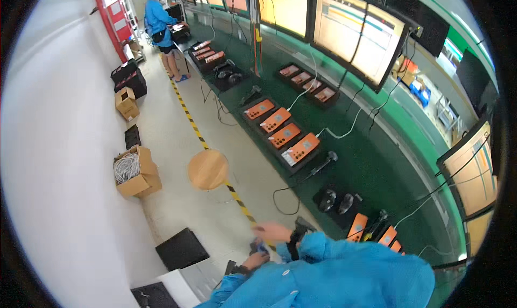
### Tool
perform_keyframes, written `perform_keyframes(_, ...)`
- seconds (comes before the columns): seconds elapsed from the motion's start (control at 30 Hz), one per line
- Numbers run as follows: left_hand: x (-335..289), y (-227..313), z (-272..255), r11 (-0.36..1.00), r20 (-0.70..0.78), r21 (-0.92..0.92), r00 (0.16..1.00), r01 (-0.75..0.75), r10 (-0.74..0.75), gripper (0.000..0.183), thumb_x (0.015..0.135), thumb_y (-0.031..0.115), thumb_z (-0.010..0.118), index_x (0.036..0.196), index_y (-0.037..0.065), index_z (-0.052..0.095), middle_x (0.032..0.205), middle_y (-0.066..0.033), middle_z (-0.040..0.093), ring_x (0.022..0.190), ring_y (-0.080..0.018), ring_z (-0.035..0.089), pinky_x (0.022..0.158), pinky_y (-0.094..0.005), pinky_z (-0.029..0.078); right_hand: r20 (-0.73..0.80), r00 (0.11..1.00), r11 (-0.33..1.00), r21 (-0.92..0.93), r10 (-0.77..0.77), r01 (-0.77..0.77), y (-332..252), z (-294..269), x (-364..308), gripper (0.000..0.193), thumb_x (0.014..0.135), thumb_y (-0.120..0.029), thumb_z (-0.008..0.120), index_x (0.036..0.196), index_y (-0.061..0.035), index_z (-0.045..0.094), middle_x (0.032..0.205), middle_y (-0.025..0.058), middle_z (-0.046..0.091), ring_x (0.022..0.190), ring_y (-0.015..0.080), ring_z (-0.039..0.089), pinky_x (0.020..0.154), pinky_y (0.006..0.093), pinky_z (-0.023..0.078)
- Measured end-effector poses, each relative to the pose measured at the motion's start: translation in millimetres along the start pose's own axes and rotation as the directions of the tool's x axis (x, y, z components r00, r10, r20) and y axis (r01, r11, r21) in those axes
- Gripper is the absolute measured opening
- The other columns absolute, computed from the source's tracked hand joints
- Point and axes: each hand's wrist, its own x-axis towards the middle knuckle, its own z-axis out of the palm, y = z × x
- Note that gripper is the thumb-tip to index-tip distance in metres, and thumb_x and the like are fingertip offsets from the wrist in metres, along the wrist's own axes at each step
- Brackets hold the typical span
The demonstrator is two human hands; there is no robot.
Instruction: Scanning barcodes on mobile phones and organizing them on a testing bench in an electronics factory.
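Close in front of my body, at the bottom of the view, my left hand [255, 260] has its fingers bent in. They seem to close on a small dark bluish thing [258, 247] that I cannot make out. Just above and to the right, my right hand [273, 232] is smeared by motion, so its fingers cannot be read. Both wrists carry black straps with black devices, below blue sleeves [323, 249]. To the right of my hands lies the green bench [344, 162], with a row of orange handheld devices [286, 135] on a black tray.
A round wooden stool [208, 169] stands on the floor by yellow-black tape. Along the wall are an open carton of grey cables [137, 173], another carton [126, 103] and black cases [129, 79]. Monitors [358, 36] line the bench. A person in blue [159, 20] stands at its far end.
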Motion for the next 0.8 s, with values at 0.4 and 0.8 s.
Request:
perform_keyframes(0.4,-35.6,77.5,-184.2,0.94,-0.456,-0.342,0.875,-0.003,-0.163,0.037,0.093,0.028,0.05,0.107,-0.004,0.061,0.093,-0.0178,0.067,0.089,-0.0285,0.063,0.081,-0.037,0.048,-0.084,0.986,0.952,-0.283,-0.143,0.114,31.3,-89.9,140.6,0.037,0.088,-0.033,0.055,0.108,-0.0034,0.063,0.095,0.0186,0.067,0.086,0.0342,0.064,0.077,0.0428,0.05)
perform_keyframes(0.8,159.1,71.1,-378.4,0.957,-0.564,-0.255,0.825,-0.135,-0.034,0.033,0.09,0.026,0.05,0.098,-0.001,0.066,0.085,-0.0142,0.067,0.081,-0.0214,0.064,0.073,-0.0331,0.049,-0.675,0.719,0.985,0.094,0.168,-0.142,80.0,-237.4,142.4,0.036,0.087,-0.03,0.06,0.11,-0.0025,0.064,0.101,0.0162,0.067,0.093,0.0327,0.063,0.081,0.0414,0.05)
